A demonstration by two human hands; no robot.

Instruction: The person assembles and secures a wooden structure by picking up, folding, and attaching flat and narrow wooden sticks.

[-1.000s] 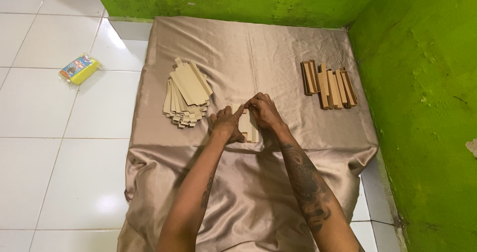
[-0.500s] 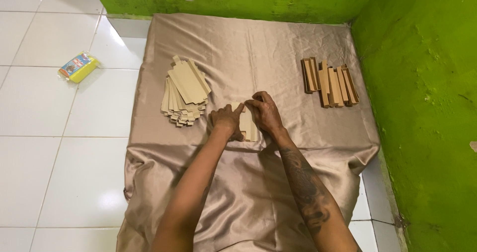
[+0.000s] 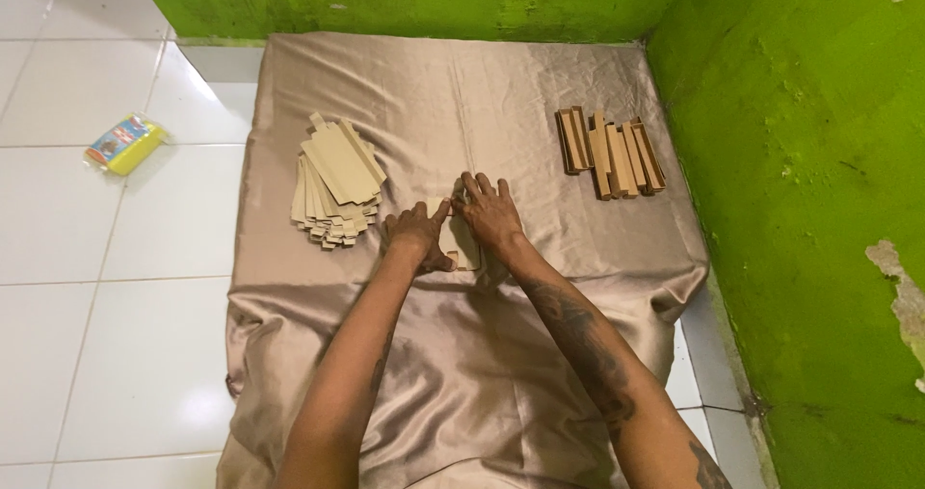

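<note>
From the head camera, looking down: a shiny beige satin cloth (image 3: 405, 94) is spread over the white tiled floor (image 3: 87, 258) in a corner of bright green walls (image 3: 800, 161). Nothing here serves as a container; the pieces lie loose on the cloth in two groups. On the left part of the cloth sits a fanned stack of flat pale cardboard cut-outs (image 3: 334, 181), each with a small tab at its top end, overlapping one another. On the right part, near the green wall, lies a row of short brown wooden strips (image 3: 610, 152), side by side and touching, some slightly skewed. Off the cloth, on the tiles to the far left, lies a small yellow packet with a blue label (image 3: 124, 144).

Between the two groups, near the middle of the cloth, a single flat cardboard piece (image 3: 465, 248) lies on the fabric under both hands. The left hand (image 3: 418, 233) rests on the piece's left edge, fingers loosely curled and thumb reaching toward the other hand. The right hand (image 3: 489, 212) lies flat over the upper part of the piece, fingers stretched out and slightly spread, pressing down rather than gripping. The two hands nearly touch at the thumbs. Neither hand is clenched around the piece; both press it against the cloth. Both forearms reach in from the bottom edge, the right one tattooed.
</note>
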